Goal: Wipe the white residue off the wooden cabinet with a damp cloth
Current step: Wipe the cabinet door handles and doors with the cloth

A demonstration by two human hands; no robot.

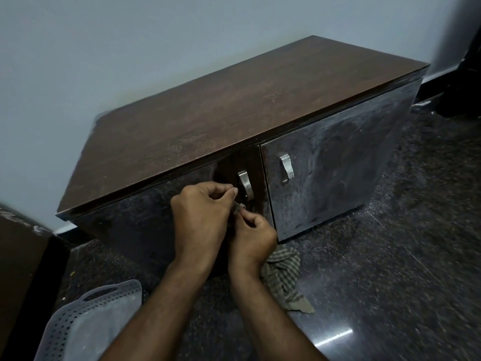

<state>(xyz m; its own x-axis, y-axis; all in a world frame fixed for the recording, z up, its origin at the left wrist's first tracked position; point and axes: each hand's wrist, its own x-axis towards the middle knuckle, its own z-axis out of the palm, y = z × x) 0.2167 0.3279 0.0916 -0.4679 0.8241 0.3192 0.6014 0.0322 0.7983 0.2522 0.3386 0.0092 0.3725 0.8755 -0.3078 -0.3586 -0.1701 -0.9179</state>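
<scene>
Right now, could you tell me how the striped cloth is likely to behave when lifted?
The striped cloth will probably be floppy: it hangs crumpled below both hands, its end trailing on the floor. It likely drapes and drags rather than holding any shape.

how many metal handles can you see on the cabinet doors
2. One handle is on the left door, just beyond the left hand; the other handle is on the right door, near its upper left corner. None appear hidden.
</scene>
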